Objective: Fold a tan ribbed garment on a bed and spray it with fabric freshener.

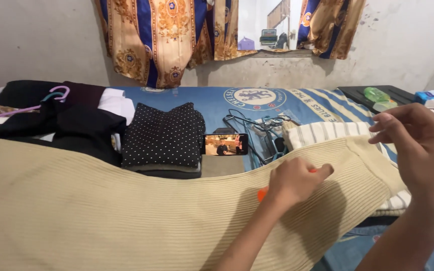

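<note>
A wide beige ribbed garment [101, 200] lies spread across the bed in front of me. My left hand [297, 181] rests on its right part, closed around a small orange object [262, 193] whose ends stick out on both sides of the hand. My right hand [420, 148] hovers over the garment's right end with its fingers apart. Its fingertips are close to the garment's upper right corner [365, 145], and nothing shows between them.
Beyond the garment lie a folded black dotted cloth [164, 135], a phone [225, 144] with a lit screen, tangled cables [257, 125] and a striped cloth [327, 131]. Black clothes and a purple hanger [59, 93] are at the left. A dark side table [362, 91] with a green bottle [376, 94] stands at the right.
</note>
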